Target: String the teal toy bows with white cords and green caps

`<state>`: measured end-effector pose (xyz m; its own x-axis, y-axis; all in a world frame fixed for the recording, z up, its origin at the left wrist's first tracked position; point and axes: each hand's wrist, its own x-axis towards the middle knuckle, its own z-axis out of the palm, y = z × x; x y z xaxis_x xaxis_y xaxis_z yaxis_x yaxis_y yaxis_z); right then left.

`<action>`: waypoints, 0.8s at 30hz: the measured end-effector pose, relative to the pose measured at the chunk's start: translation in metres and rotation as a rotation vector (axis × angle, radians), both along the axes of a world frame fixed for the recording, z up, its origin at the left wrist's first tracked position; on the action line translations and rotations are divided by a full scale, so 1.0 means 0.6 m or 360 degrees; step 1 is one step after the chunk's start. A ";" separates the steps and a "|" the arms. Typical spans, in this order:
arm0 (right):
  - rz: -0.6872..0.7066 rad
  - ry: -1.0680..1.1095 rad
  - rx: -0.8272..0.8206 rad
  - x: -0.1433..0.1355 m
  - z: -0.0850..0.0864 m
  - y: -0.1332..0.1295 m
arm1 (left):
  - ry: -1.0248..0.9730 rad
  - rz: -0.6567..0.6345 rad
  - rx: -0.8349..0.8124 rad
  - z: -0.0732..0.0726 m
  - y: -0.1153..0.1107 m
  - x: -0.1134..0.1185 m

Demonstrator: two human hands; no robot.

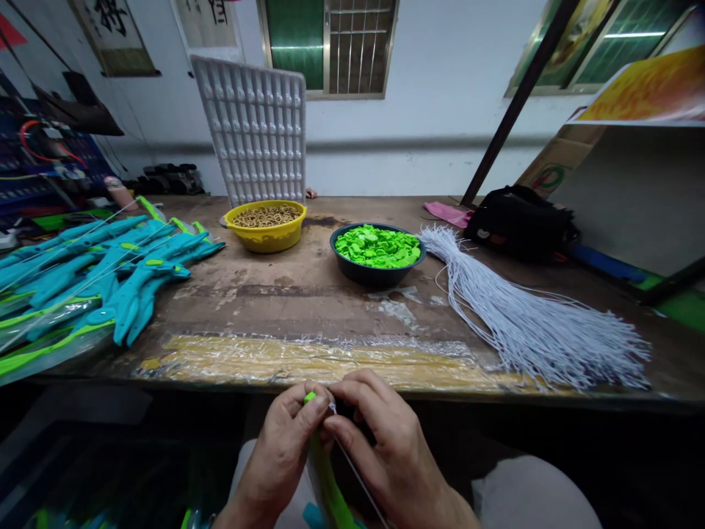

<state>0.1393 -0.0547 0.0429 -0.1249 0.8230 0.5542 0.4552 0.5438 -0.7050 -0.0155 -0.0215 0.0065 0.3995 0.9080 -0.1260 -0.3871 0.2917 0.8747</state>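
Note:
Just in front of the table's edge, my left hand (283, 444) is closed around the tip of a lime-green and teal plastic piece (326, 477), whose lower part hangs toward my lap. My right hand (385, 433) meets it at the tip, thumb and fingers pinching a white cord (355, 470). A small pale knot or loop of the cord shows between the two hands. From there the cord runs down past my right palm. Fingers partly hide the join between cord and green tip.
Teal plastic pieces (129, 275) with green edges and strings pile up at left. A yellow basin (267, 239) holds brass-coloured rings; a dark bowl (374, 275) holds green plastic parts. White cords (529, 316) lie bundled right, before a black bag (521, 220). A grey moulded tray (256, 132) stands behind.

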 end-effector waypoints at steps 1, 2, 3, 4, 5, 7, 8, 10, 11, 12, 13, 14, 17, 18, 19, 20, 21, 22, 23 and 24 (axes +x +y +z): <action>0.0039 -0.0006 -0.0021 0.001 0.000 0.001 | -0.0013 -0.0002 -0.0001 0.000 0.000 0.000; 0.0055 -0.0005 -0.0032 0.002 -0.001 0.002 | -0.0021 -0.0008 0.0000 -0.001 0.000 0.000; 0.0050 -0.0005 -0.0036 0.002 -0.003 0.003 | -0.0022 -0.0016 0.0001 -0.001 0.000 0.000; 0.0036 -0.0019 -0.0034 0.003 -0.005 0.004 | -0.0015 -0.0024 0.0005 -0.002 0.000 0.000; 0.0023 -0.0054 -0.0032 0.004 -0.006 0.006 | 0.0001 -0.0028 0.0015 -0.002 0.000 0.000; 0.0011 -0.0156 -0.0053 0.008 -0.006 0.008 | 0.0053 -0.0030 0.0047 -0.001 0.000 0.001; 0.0009 -0.0199 -0.0078 0.011 -0.004 0.008 | 0.0082 -0.0026 0.0063 0.000 0.000 0.001; 0.0004 -0.0249 -0.0149 0.019 0.002 0.006 | 0.0145 -0.0008 0.0088 0.002 0.000 0.002; -0.0002 -0.0261 -0.0183 0.024 0.005 0.003 | 0.0166 0.0003 0.0098 0.002 0.000 0.002; -0.0007 -0.0278 -0.0218 0.028 0.008 0.001 | 0.0178 0.0013 0.0107 0.001 -0.001 0.002; -0.0012 -0.0298 -0.0252 0.031 0.010 -0.001 | 0.0177 0.0019 0.0112 0.000 -0.001 0.002; -0.0019 -0.0319 -0.0289 0.034 0.011 -0.003 | 0.0170 0.0015 0.0116 -0.002 -0.001 0.003; 0.0011 -0.0330 -0.0379 0.035 0.014 -0.004 | 0.0166 -0.0036 0.0116 -0.010 -0.003 0.005; 0.0040 -0.0329 -0.0388 0.036 0.015 -0.004 | 0.0174 -0.0057 0.0115 -0.013 -0.004 0.005; 0.0069 -0.0344 -0.0382 0.038 0.017 -0.004 | 0.0184 -0.0068 0.0113 -0.015 -0.005 0.005; 0.0092 -0.0379 -0.0354 0.043 0.019 -0.007 | 0.0189 -0.0067 0.0107 -0.017 -0.005 0.004; 0.0101 -0.0438 -0.0304 0.049 0.021 -0.011 | 0.0183 -0.0058 0.0096 -0.018 -0.006 0.003; 0.0101 -0.0513 -0.0231 0.059 0.023 -0.019 | 0.0169 -0.0043 0.0080 -0.018 -0.006 0.002; 0.0097 -0.0595 -0.0156 0.071 0.024 -0.029 | 0.0152 -0.0026 0.0060 -0.018 -0.006 0.001; 0.0096 -0.0671 -0.0094 0.085 0.023 -0.042 | 0.0131 -0.0008 0.0037 -0.017 -0.006 -0.001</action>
